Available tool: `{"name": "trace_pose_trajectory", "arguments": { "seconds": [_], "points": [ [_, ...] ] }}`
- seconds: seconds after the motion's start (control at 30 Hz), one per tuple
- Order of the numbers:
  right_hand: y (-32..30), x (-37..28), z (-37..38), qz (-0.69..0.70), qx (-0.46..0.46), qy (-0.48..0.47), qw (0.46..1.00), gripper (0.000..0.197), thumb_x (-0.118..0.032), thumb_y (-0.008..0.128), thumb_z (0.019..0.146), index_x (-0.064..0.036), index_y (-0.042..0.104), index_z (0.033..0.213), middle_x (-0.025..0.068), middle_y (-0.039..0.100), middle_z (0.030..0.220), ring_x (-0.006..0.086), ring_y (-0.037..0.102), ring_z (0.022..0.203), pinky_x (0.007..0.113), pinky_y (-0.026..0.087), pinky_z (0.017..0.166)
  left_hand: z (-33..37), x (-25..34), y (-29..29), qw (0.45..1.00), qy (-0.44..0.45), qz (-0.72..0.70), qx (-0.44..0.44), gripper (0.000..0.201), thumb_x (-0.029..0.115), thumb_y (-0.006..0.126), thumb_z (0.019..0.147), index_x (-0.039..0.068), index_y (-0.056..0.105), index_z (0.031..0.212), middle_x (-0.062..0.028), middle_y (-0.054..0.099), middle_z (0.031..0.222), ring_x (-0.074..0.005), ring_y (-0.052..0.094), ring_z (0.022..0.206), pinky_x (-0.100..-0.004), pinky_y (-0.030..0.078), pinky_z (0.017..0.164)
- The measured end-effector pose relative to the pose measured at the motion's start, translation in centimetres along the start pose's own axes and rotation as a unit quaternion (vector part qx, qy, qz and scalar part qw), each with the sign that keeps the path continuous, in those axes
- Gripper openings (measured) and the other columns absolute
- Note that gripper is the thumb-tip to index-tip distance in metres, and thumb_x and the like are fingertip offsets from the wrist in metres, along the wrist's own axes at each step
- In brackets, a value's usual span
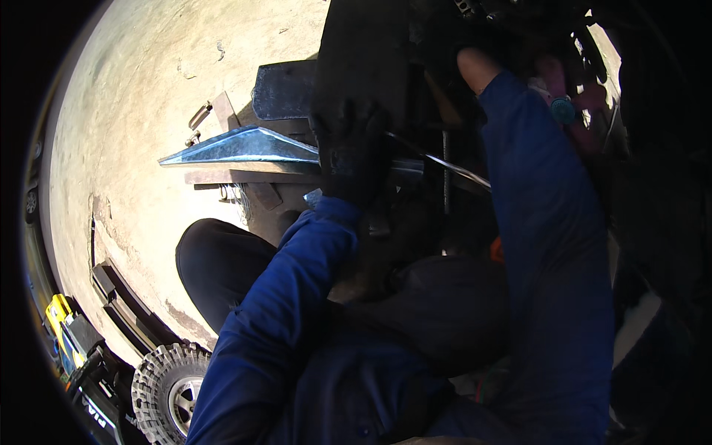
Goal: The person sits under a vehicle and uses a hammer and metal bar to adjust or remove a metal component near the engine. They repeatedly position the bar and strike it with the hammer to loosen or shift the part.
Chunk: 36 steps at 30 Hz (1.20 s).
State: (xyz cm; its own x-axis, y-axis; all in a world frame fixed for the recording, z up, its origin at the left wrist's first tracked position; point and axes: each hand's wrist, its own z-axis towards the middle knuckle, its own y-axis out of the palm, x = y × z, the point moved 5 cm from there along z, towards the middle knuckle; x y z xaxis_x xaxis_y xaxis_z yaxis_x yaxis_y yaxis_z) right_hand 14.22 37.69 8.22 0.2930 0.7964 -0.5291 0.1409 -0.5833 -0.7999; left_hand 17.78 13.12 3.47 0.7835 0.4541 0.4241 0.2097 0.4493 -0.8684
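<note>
My left hand (352, 144), in a dark glove, lies with its fingers spread against the lower part of an upright dark panel (363, 55). My right arm reaches forward into deep shadow; a strip of bare wrist shows above the blue cuff, but the right hand (445, 48) is too dark to make out, as is anything in it. A thin shiny metal rod (456, 170) slants between my two forearms. Left of the panel, a dark blue flat plate (285, 90) juts out. Nearer to me lies a pointed blue sheet-metal piece (248, 146).
Brown flat bars (248, 176) lie under the blue piece. Small metal parts (199, 116) rest on the sunlit concrete floor (141, 126). A knobbly off-road tyre (167, 382), long dark metal bars (126, 308) and a yellow-and-black object (63, 322) are at lower left. Shadowed machinery fills the right.
</note>
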Motion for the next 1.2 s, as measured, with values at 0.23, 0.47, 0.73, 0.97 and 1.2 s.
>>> {"name": "trace_pose_trajectory", "arguments": {
  "seconds": [0.23, 0.47, 0.73, 0.97, 1.2],
  "points": [
    [5.1, 1.2, -12.5, 0.070, -0.317, 0.110, 0.940, 0.065, -0.047, 0.063, 0.097, -0.0110, 0.054, 0.151, 0.0249, 0.061, 0.140, 0.0281, 0.063, 0.125, 0.045, 0.045, 0.108, 0.0, 0.1, 0.0, 1.000, -0.010, -0.012, 0.012, 0.043, 0.024, 0.071, 0.089, 0.019, 0.067, 0.132, -0.0084, 0.064, 0.143, -0.0395, 0.049, 0.143, -0.0708, 0.010, 0.122],
    [13.0, 3.3, -12.2, -0.024, -0.305, 0.042, 0.951, 0.064, -0.046, 0.078, 0.080, -0.0063, 0.071, 0.129, 0.0184, 0.074, 0.122, 0.0337, 0.070, 0.112, 0.043, 0.055, 0.095, 0.0, 0.0, 0.2, 1.000, -0.003, -0.014, 0.025, 0.043, 0.025, 0.070, 0.091, 0.020, 0.066, 0.133, -0.0077, 0.063, 0.144, -0.0378, 0.049, 0.143, -0.0721, 0.010, 0.122],
    [14.4, 6.2, -12.6, 0.087, -0.186, -0.017, 0.978, 0.052, -0.033, 0.072, 0.081, -0.0055, 0.072, 0.125, 0.0194, 0.074, 0.121, 0.0342, 0.072, 0.108, 0.044, 0.056, 0.091, 0.3, 0.0, 0.4, 0.999, -0.023, -0.020, 0.019, 0.057, 0.040, 0.066, 0.096, 0.014, 0.056, 0.145, -0.0112, 0.059, 0.148, -0.0372, 0.047, 0.145, -0.0704, 0.011, 0.122],
    [11.7, 9.1, -11.7, 0.016, -0.280, 0.078, 0.957, 0.050, -0.036, 0.069, 0.084, -0.0060, 0.073, 0.124, 0.0188, 0.073, 0.123, 0.0341, 0.071, 0.108, 0.044, 0.055, 0.092, 1.1, 0.4, 0.2, 0.998, -0.063, -0.015, 0.021, 0.083, 0.051, 0.063, 0.098, 0.003, 0.034, 0.158, -0.0159, 0.055, 0.150, -0.0339, 0.046, 0.146, -0.0688, 0.013, 0.122],
    [10.9, 5.9, -9.9, -0.124, -0.290, 0.091, 0.945, 0.051, -0.045, 0.065, 0.089, -0.0056, 0.074, 0.121, 0.0176, 0.074, 0.123, 0.0349, 0.071, 0.109, 0.046, 0.055, 0.093, 1.1, 0.6, -0.4, 0.997, -0.051, -0.027, 0.052, 0.083, 0.050, 0.065, 0.098, 0.004, 0.034, 0.159, -0.0184, 0.057, 0.145, -0.0334, 0.050, 0.141, -0.0677, 0.018, 0.121]
  ]
}}
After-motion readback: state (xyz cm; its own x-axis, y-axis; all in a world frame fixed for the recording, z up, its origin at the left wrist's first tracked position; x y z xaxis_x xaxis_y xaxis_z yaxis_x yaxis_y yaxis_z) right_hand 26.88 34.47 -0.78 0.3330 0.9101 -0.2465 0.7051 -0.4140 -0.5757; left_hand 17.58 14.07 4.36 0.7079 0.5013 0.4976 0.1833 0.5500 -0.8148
